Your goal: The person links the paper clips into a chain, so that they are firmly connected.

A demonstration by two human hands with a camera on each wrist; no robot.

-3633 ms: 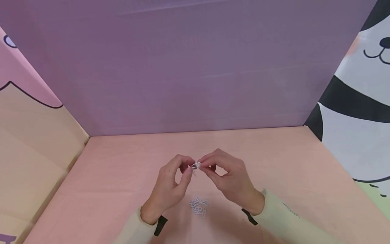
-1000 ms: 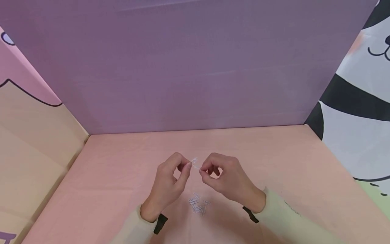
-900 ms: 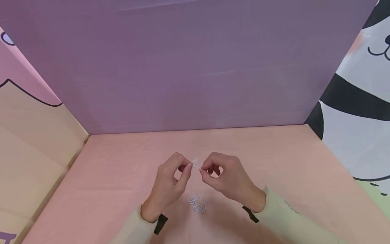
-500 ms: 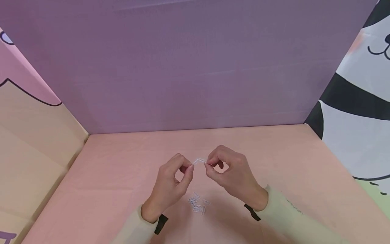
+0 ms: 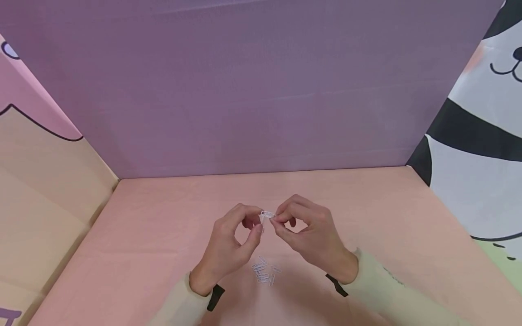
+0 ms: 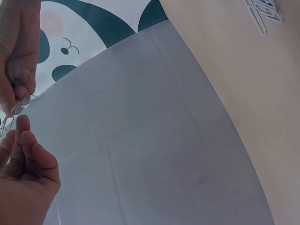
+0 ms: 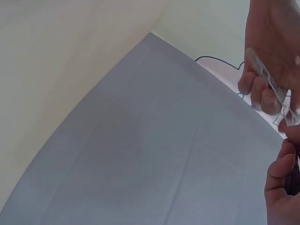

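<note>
My left hand (image 5: 240, 235) and right hand (image 5: 302, 226) meet above the pink table (image 5: 163, 235), fingertips together. Each pinches a small white paper clip, and the two clips (image 5: 266, 216) touch between the thumbs and forefingers. In the left wrist view the clips (image 6: 13, 111) show as thin wire at the left edge, between the fingers of both hands. In the right wrist view the clips (image 7: 276, 96) sit at the right edge, under the left hand's fingers (image 7: 262, 84). Whether the clips are linked I cannot tell.
A small pile of several white paper clips (image 5: 265, 273) lies on the table just below my hands, seen too in the left wrist view (image 6: 265, 14). A purple wall (image 5: 261, 90) stands behind, a beige-pink panel (image 5: 41, 181) at the left, a panda-print panel (image 5: 477, 136) at the right.
The hands have come closer together; the clips, stretched between the fingertips half a second ago, are now bunched at one point. The right hand shifted slightly left.
</note>
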